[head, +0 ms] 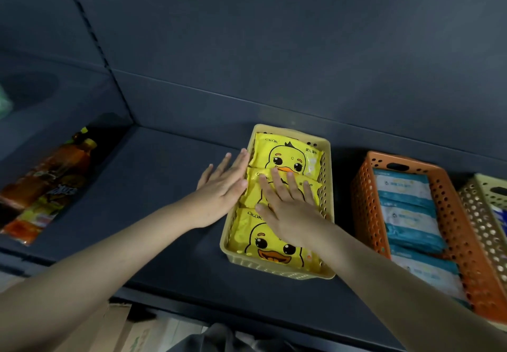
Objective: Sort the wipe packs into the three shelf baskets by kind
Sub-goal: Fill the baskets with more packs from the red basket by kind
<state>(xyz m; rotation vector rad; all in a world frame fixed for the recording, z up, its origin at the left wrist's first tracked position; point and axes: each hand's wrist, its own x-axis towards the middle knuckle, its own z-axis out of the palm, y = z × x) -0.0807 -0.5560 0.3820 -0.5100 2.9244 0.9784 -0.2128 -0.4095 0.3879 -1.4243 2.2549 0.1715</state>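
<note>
Pressing step: right hand (288, 206) lies flat on the middle duck pack (253, 195), fingers straight and spread, holding nothing. Likely seating the last of this kind.
Left hand: left hand (223, 184) flat, fingers straight, its edge against the outer left wall of the yellow basket (227, 231). Steadying it, nothing gripped.
Yellow basket: sits on the shelf (170, 176). Three yellow duck packs run in a row from front to back, edges overlapping a little. Looks full.
Orange basket: orange basket (365, 187) is to the right, apart from the yellow one. It holds blue-and-white packs (403, 189), at least three in a row.
Third basket: beige basket (482, 209) is at the far right, just beside the orange one and cut by the frame edge. A bit of blue and white shows inside; kind cannot be told.
Progress: probably near the end, no loose pack in view.
Next move: lift both hands clear without dragging the top pack, then check for leftover packs out of view.
Off-task: drink bottles (55, 176) on the shelf at left.
</note>
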